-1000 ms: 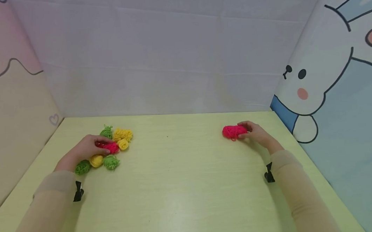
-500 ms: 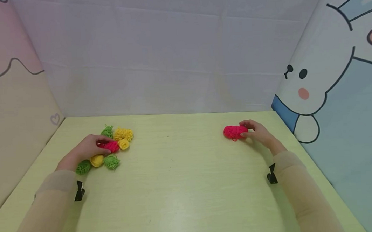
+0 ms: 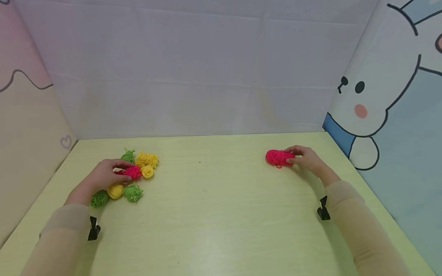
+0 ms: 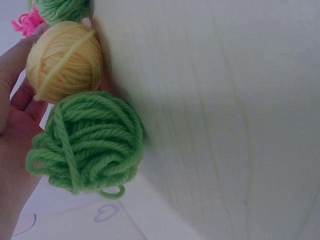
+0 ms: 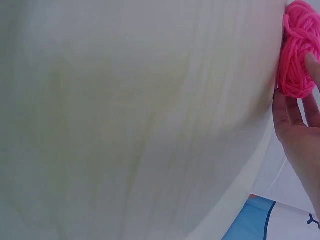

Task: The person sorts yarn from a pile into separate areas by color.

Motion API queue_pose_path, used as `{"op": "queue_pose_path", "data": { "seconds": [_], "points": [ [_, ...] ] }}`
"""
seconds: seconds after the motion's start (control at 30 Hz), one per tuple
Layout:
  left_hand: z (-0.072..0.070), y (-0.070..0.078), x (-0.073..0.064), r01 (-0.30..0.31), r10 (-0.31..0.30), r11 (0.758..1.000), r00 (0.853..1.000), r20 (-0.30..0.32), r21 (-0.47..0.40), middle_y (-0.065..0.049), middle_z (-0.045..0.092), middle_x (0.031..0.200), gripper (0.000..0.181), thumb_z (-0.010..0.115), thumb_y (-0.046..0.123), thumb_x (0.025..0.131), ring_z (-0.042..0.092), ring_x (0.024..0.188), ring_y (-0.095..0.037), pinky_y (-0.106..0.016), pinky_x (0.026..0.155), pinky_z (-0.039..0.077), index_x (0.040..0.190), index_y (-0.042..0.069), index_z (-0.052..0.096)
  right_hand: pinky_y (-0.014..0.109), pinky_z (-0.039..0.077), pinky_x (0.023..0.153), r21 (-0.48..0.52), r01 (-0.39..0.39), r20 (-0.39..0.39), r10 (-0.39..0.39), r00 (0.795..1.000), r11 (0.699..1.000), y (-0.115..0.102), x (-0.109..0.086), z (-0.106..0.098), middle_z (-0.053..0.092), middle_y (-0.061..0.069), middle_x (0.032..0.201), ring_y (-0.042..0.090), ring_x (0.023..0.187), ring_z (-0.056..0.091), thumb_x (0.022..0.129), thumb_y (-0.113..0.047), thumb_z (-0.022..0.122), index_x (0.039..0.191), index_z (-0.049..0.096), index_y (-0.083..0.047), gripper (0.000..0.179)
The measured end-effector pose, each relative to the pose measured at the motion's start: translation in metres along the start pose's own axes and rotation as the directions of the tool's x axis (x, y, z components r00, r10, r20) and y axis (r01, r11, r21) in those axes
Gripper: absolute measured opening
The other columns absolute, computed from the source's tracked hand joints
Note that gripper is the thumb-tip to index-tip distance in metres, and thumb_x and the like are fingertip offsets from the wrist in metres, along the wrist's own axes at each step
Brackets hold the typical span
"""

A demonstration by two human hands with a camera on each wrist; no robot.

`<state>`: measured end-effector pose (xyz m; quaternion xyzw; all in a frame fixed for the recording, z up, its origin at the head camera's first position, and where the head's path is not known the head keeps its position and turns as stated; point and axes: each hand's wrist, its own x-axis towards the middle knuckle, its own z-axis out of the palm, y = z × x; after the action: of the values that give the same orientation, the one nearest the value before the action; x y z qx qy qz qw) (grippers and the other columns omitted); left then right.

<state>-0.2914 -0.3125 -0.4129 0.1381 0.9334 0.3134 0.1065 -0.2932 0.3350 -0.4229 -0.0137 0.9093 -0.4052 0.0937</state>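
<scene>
My left hand [image 3: 108, 177] holds a red yarn ball [image 3: 133, 172] between thumb and fingers, low over the table at the left. Around it lie other yarn balls: a green one [image 3: 127, 156] behind, a yellow bundle [image 3: 147, 159] and a small yellow ball [image 3: 147, 172] to the right. Nearer are a light green ball [image 3: 133, 193], a yellow ball [image 4: 65, 62] and a darker green ball [image 4: 92, 145]. At the far right, my right hand [image 3: 309, 161] grips the right end of a pinkish-red yarn skein [image 3: 278, 157], which rests on the table.
The pale wooden table [image 3: 206, 222] stretches between the two hands. A white cloth wall [image 3: 202, 72] stands along its back edge. Printed side panels flank it, the right one with a cartoon rabbit [image 3: 376, 100]. Black clips [image 3: 323, 208] sit by both cuffs.
Both hands stay almost in place on their yarn. The right hand's fingers sit slightly lower on the skein than half a second ago. The other yarn balls have not moved.
</scene>
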Motion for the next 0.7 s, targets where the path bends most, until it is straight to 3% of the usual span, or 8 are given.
{"op": "queue_pose_path", "data": {
  "seconds": [0.13, 0.37, 0.7],
  "points": [
    [-0.002, 0.004, -0.003, -0.002, 0.001, 1.0, 1.0, -0.012, -0.008, -0.021, 0.056, 0.123, 0.045, 0.071, 0.024, 0.084, 0.054, 0.108, -0.036, -0.039, 0.083, 0.053, 0.124, 0.005, 0.059, 0.056, 0.034, 0.105, -0.009, -0.006, 0.004, 0.006, 1.0, 1.0, 0.001, 0.001, 0.0, 0.044, 0.021, 0.137, 0.042, 0.13, 0.033, 0.091, -0.02, 0.063, 0.129, 0.052, -0.006, 0.042],
    [-0.007, 0.014, -0.007, -0.026, 0.027, 1.0, 0.998, -0.059, 0.017, -0.022, 0.056, 0.124, 0.048, 0.071, 0.022, 0.085, 0.044, 0.119, -0.042, -0.061, 0.098, 0.035, 0.126, 0.004, 0.056, 0.055, 0.034, 0.105, -0.033, 0.006, 0.003, -0.006, 1.0, 0.999, 0.0, -0.002, 0.0, 0.045, 0.021, 0.136, 0.041, 0.129, 0.034, 0.092, -0.02, 0.062, 0.129, 0.052, -0.006, 0.041],
    [-0.008, 0.028, -0.014, -0.019, 0.018, 1.0, 0.994, -0.111, -0.008, -0.021, 0.054, 0.127, 0.049, 0.07, 0.027, 0.086, 0.037, 0.128, -0.045, -0.065, 0.103, 0.027, 0.128, 0.006, 0.054, 0.054, 0.035, 0.106, -0.034, 0.006, 0.025, -0.005, 1.0, 0.999, -0.002, -0.003, 0.002, 0.044, 0.023, 0.137, 0.042, 0.129, 0.035, 0.092, -0.018, 0.062, 0.13, 0.051, -0.003, 0.042]
  ]
}}
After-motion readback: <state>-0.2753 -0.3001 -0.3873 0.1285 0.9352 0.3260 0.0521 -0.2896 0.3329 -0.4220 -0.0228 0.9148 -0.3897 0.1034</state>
